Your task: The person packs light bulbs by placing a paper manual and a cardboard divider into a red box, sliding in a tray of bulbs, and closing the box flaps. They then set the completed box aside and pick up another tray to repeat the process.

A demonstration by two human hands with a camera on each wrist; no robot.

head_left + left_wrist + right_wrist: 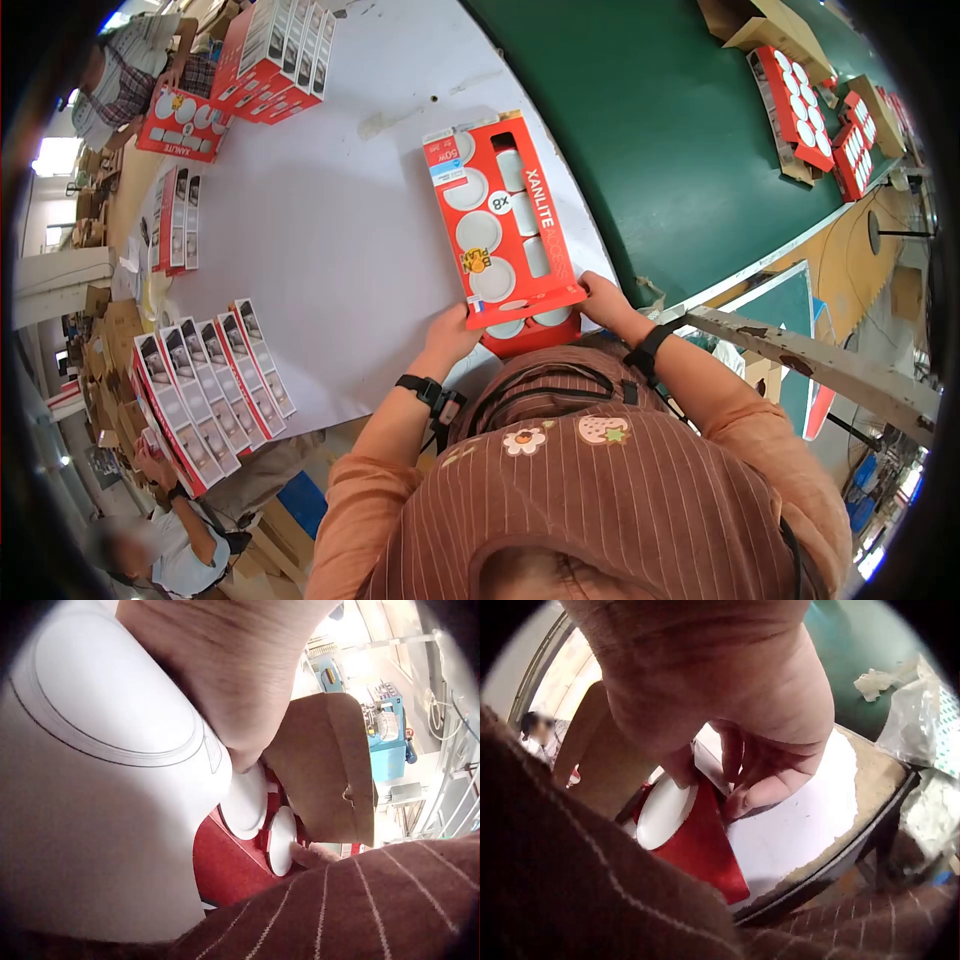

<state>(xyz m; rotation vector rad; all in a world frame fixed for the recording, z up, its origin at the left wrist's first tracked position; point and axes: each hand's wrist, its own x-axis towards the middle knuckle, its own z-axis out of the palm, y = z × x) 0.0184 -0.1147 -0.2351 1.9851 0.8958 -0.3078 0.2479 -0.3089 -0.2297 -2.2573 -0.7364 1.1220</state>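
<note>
A red box (505,215) with round white discs in its front lies on the white table, its near end open. At its near left corner, my left hand (452,338) grips the edge; its other fingers are hidden. My right hand (608,305) pinches the near right corner. In the left wrist view, a digit of the left hand (225,675) touches a white disc (246,802) set in red card, beside a brown flap (322,765). Seen from the right wrist, the right hand (727,690) has thumb and fingers around a red card edge (701,851).
Upright boxes stand in a row (205,400) at left; more boxes (275,60) are stacked at the far left. Two other people are along the left side. On the green surface (640,130) at right lie red packs (790,105). A metal rail (810,355) runs at right.
</note>
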